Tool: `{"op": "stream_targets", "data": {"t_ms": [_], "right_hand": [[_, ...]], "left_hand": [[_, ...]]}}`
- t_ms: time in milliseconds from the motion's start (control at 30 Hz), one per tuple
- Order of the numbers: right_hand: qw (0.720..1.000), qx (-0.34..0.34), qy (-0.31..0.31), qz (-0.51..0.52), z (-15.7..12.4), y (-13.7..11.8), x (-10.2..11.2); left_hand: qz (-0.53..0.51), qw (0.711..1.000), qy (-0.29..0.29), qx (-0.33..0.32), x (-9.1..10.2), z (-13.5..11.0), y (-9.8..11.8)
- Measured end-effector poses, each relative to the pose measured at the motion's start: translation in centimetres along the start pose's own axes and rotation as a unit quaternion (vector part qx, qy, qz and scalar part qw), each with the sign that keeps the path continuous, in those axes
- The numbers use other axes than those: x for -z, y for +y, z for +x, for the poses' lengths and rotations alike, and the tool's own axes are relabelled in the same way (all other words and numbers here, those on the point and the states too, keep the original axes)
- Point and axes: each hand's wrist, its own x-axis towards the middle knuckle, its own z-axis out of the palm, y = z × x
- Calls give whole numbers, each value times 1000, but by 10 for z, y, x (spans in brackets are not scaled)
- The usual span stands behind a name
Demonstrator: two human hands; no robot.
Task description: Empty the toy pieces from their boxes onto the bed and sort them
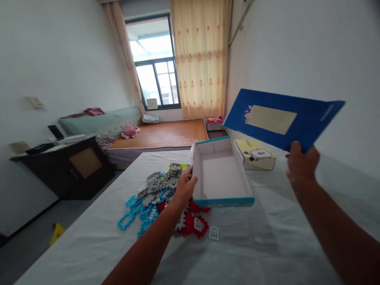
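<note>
My left hand (187,183) is closed on the left wall of a shallow cardboard box (223,202) with a teal rim and a bare white inside. Out to the right, my right hand (303,162) pinches the lower edge of a flat blue card (270,101), held up and tilted, with a pale rectangle in its middle. Under and beside my left forearm lies a loose pile of plastic building pieces: blue ones (138,211), grey ones (151,186) and red ones (191,223). One small white window piece (213,233) lies apart from the pile.
A yellow and white cartoon box (257,154) stands behind the open box on the white-covered table (252,245). Beyond are a bed with a brown mat (175,132) and a window. On the left stands a dark cabinet (65,170); a wall runs along the right.
</note>
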Motion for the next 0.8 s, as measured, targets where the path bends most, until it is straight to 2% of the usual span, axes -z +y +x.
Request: {"op": "stream_targets", "data": {"t_ms": [67, 100, 167, 233, 300, 400, 533, 667, 733, 800], "right_hand": [[994, -69, 55, 65, -11, -7, 36], [988, -111, 50, 98, -19, -11, 50], [960, -212, -67, 168, -43, -22, 71], [913, -302, -187, 199, -75, -32, 84], [875, -352, -253, 216, -107, -39, 92], [835, -390, -304, 240, -148, -46, 94], [783, -439, -360, 252, -183, -49, 80], [756, -458, -402, 240, -216, -40, 63], [743, -463, -430, 221, -231, -31, 64], [709, -454, -506, 187, -240, -22, 75]], "left_hand": [[40, 999, -22, -9, -21, -14, -7], [57, 998, -28, -8, -31, -21, -11], [77, 997, -29, 1, -49, -37, -19], [81, 996, -31, 12, -65, -53, -25], [82, 995, -45, 20, -75, -65, -29], [76, 994, -75, 32, -80, -75, -31], [45, 993, -97, 59, -76, -76, -29], [27, 992, -103, 72, -74, -76, -25], [20, 993, -96, 72, -72, -77, -24], [14, 991, -96, 95, -69, -77, -22]]}}
